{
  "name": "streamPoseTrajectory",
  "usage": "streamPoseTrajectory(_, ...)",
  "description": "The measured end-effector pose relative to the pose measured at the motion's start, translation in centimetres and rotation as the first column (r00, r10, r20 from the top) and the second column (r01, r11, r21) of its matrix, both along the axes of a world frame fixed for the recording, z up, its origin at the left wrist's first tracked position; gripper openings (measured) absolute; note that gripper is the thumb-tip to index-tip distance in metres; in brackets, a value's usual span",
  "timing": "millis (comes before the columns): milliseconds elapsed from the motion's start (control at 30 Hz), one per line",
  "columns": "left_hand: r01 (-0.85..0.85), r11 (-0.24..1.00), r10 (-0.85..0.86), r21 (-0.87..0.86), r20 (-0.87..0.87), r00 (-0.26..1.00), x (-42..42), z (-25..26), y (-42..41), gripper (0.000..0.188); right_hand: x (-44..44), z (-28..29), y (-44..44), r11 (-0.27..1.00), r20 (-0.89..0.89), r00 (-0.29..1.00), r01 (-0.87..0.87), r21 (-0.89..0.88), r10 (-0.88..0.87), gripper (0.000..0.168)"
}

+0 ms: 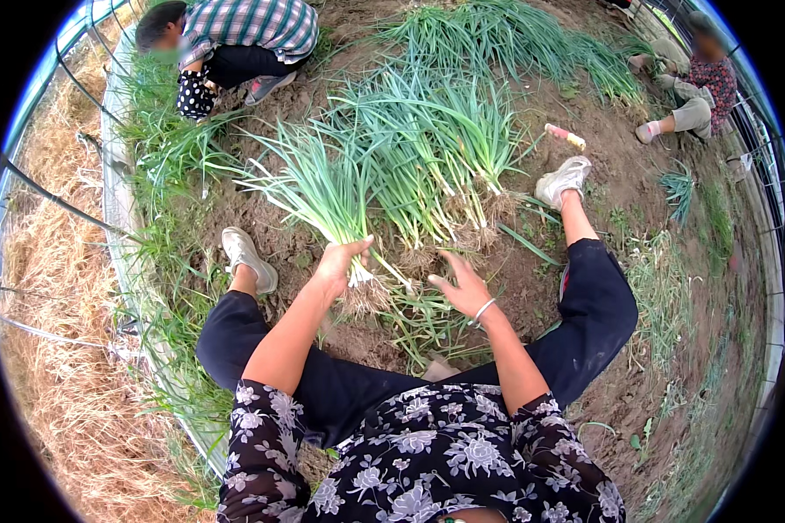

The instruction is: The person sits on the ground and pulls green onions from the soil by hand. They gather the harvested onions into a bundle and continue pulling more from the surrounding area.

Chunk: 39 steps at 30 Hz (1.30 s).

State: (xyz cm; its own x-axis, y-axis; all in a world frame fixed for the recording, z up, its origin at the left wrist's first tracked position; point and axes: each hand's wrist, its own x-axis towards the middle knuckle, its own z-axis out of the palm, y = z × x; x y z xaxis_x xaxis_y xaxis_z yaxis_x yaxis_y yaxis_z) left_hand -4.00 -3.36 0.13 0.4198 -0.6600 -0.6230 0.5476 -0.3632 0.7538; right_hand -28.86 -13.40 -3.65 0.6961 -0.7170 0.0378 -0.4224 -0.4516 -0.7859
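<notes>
My left hand (340,265) grips a bunch of green onions (324,196) just above their white stem bases, with the brown roots hanging below the fist. One loose stalk slants out beside the fist, its pale base to the right. Close to the right of the roots, my right hand (461,287) is held palm inward with thumb and fingers apart, holding nothing. Beyond both hands lies a row of more green onions (425,170), roots towards me. Trimmed leaves (425,320) lie on the soil between my legs.
A larger heap of green onions (484,33) lies farther off. A person in a plaid shirt (255,26) crouches at the upper left; another person (710,85) sits at the upper right. A red-and-white wrapper (564,136) is near my right shoe (562,182). Dry straw (59,327) borders the left.
</notes>
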Motion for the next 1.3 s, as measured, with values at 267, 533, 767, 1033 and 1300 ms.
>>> streamPoseTrajectory(267, -0.078, 0.988, 0.053, -0.133, -0.179, 0.982, -1.2, 0.5, 0.8, 0.010, 3.4, 2.5, 4.0, 0.312, 0.208, 0.967, -0.154, 0.937, -0.146, 0.024)
streamPoseTrajectory(533, -0.161, 0.971, 0.108, -0.175, -0.276, 0.955, 0.9, 1.1, -0.3, 0.010, 2.6, 2.4, 4.4, -0.322, 0.309, 0.860, -0.450, 0.833, -0.406, 0.028)
streamPoseTrajectory(767, -0.263, 0.958, 0.245, -0.114, -0.149, 0.958, -0.2, 1.2, -0.1, 0.008, 2.6, 5.7, 5.1, -0.018, 0.373, 0.742, -0.460, 0.888, -0.557, 0.016)
streamPoseTrajectory(1033, -0.402, 0.872, 0.325, -0.280, -0.284, 0.902, 5.1, 2.0, -0.7, 0.007, -3.9, 10.4, 0.0, 0.590, 0.450, 0.816, -0.172, 0.789, -0.364, 0.032)
streamPoseTrajectory(1300, -0.166, 0.975, 0.140, -0.149, -0.172, 0.975, -3.0, -0.6, 0.4, 0.010, 2.4, 3.1, 3.1, 0.969, 0.060, 0.998, -0.044, 0.245, 0.030, 0.036)
